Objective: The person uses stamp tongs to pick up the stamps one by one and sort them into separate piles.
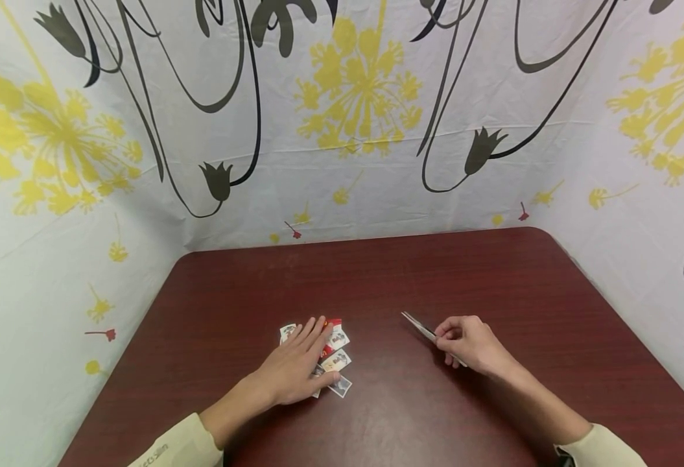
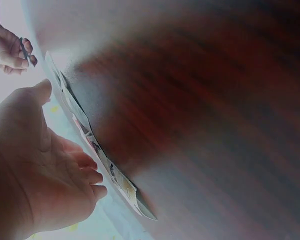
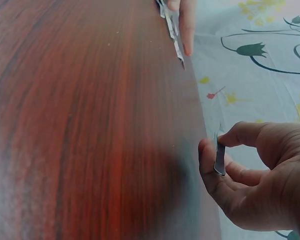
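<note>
Stamps (image 1: pixel 337 360): lying on table (image 1: pixel 377 279), nine o'clock of tweezers (image 1: pixel 421 327) | Left hand (image 1: pixel 295 371): straight fingers partly covering stamps | Right hand (image 1: pixel 474 344): fingers pinching tweezers | Head view showing printed faces, left wrist view serrated edges

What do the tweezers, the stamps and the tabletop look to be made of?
Tweezers: probably metal, smooth and grey, with a bright edge in the right wrist view. Stamps: likely thin printed paper, given the toothed, slightly wavy edges in the left wrist view. Tabletop: streaked reddish-brown grain with a soft sheen; wood or wood-look laminate, I can't tell which.
</note>
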{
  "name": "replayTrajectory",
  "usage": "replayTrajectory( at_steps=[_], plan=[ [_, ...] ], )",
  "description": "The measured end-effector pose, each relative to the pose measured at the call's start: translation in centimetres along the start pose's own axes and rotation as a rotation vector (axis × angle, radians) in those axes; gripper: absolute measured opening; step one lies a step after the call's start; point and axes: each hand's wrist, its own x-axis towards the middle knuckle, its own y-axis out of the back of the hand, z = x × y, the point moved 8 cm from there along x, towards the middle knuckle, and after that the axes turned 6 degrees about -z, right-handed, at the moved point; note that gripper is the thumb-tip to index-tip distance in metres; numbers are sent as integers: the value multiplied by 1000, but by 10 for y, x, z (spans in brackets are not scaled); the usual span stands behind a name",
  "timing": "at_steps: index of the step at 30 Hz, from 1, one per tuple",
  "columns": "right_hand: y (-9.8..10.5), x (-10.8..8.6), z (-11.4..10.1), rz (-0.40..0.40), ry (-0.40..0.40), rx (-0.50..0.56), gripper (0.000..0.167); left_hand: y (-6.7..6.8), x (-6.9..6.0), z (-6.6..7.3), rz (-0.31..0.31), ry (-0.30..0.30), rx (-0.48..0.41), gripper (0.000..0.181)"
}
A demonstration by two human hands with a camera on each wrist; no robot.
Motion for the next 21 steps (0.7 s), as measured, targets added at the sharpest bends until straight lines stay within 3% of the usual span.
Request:
replayTrajectory(
  at_steps=[8, 21],
  plan=[
    [-4, 0, -6, -94, 56, 102, 13, -1, 0, -1, -5, 1, -5, 95],
    [-11, 7, -15, -142, 75, 183, 17, -5, 1, -2, -35, 5, -15, 96]
  ],
)
